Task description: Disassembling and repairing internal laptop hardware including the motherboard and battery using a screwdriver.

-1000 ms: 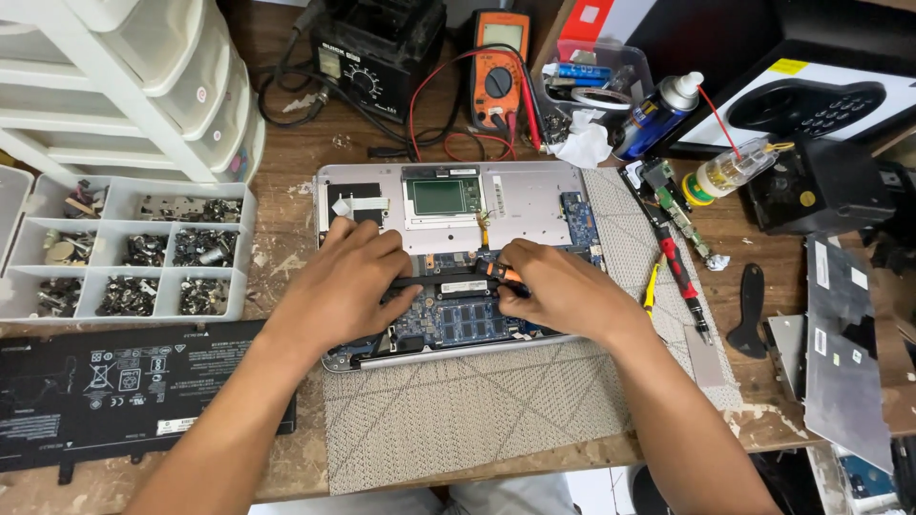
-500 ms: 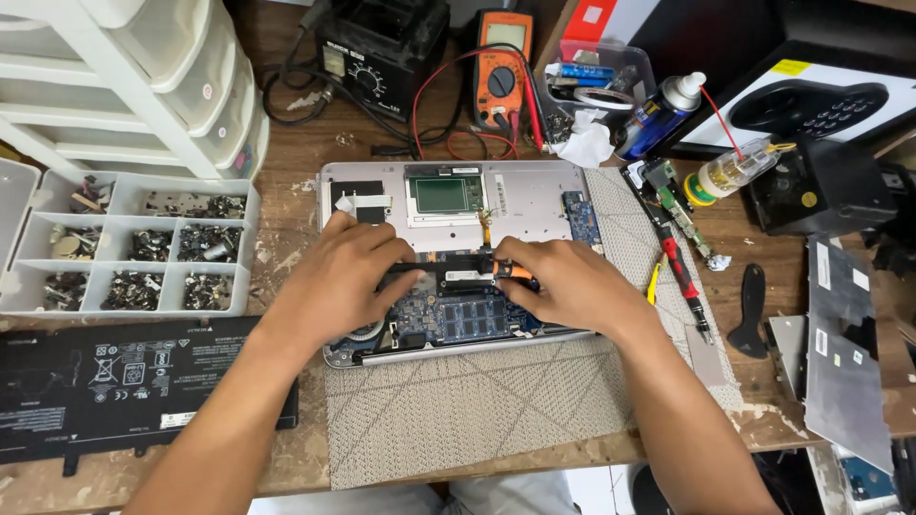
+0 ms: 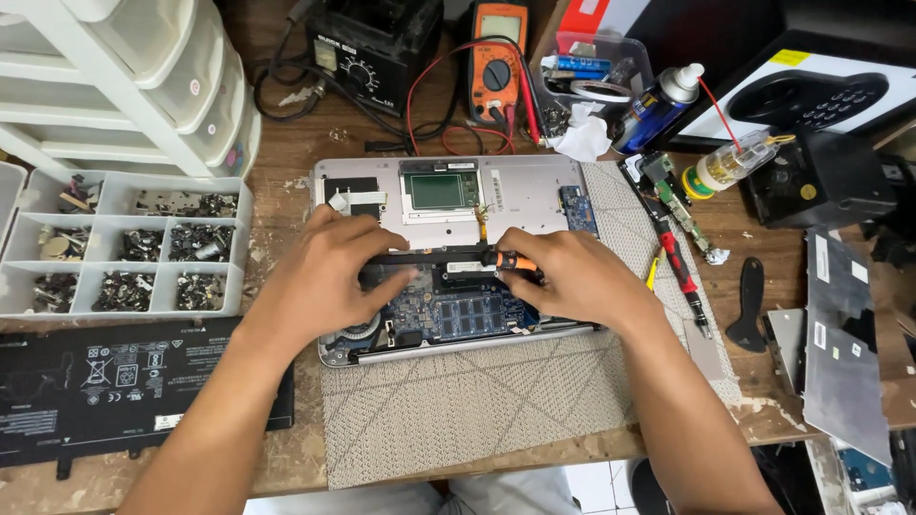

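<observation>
While the left hand (image 3: 329, 277) steadies the fragile opened laptop (image 3: 448, 257) by its rigid frame, the right hand (image 3: 572, 277) grips a slim orange screwdriver (image 3: 510, 259).

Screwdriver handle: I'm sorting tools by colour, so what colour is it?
Orange with black, gripped in the right hand; the screwdriver shows best in the head view.

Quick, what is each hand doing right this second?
Left hand: open, fingers spread flat on the opened laptop, holding nothing.
Right hand: closed in a grip on an orange-handled screwdriver over the laptop's insides.
</observation>
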